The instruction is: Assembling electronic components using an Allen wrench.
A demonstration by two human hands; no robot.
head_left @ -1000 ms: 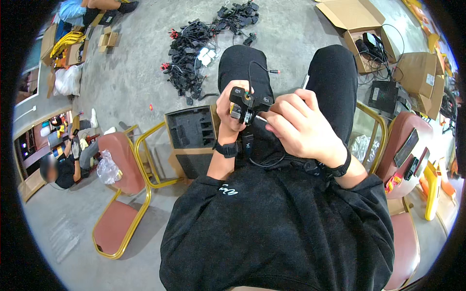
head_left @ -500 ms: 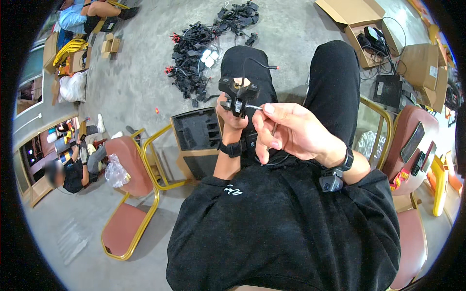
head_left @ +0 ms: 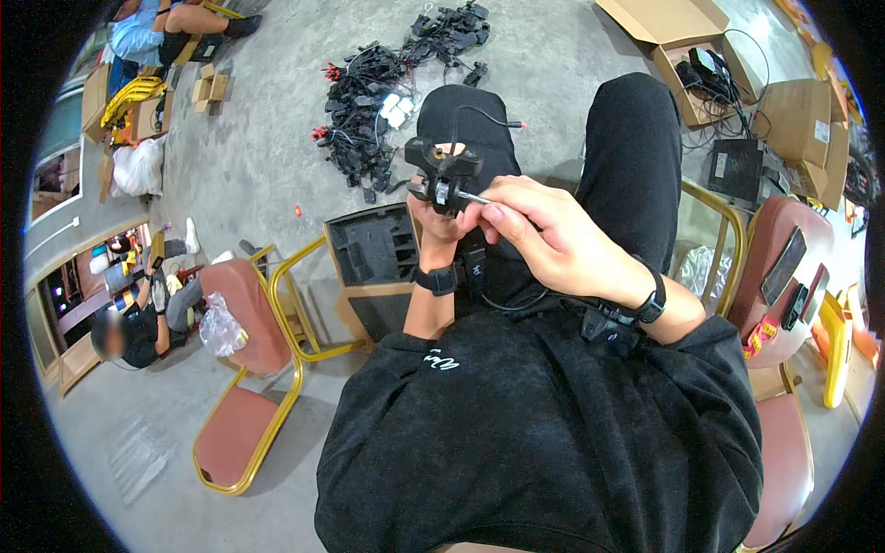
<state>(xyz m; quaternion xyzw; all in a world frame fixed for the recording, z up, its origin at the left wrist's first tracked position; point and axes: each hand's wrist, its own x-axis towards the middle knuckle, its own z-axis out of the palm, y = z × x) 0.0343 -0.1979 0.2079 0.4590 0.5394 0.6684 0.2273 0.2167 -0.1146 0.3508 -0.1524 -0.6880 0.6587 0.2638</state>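
Above my lap, my left hand (head_left: 437,224) is closed around a black plastic part with a clamp (head_left: 452,164). A thin black cable (head_left: 479,112) with a red-tipped plug rises from it, over my left knee. My right hand (head_left: 558,235) pinches a slim metal hex key (head_left: 475,197) between thumb and fingers. The key's tip points left and meets the bright metal piece at the part's lower side. Fingers hide the rest of the key. Part of my left hand is hidden behind the black part.
Ahead on the floor lies a heap of black cabled parts (head_left: 364,120). A foam-lined box (head_left: 369,244) stands left of my legs, beside a brown chair (head_left: 241,313). Another chair (head_left: 779,267) with phones is on the right, near an open carton (head_left: 659,28). Two people are at the left.
My right hand has closed up around the hex key, its fingers curling in and its wrist turning. The black part has shifted slightly left and tilted.
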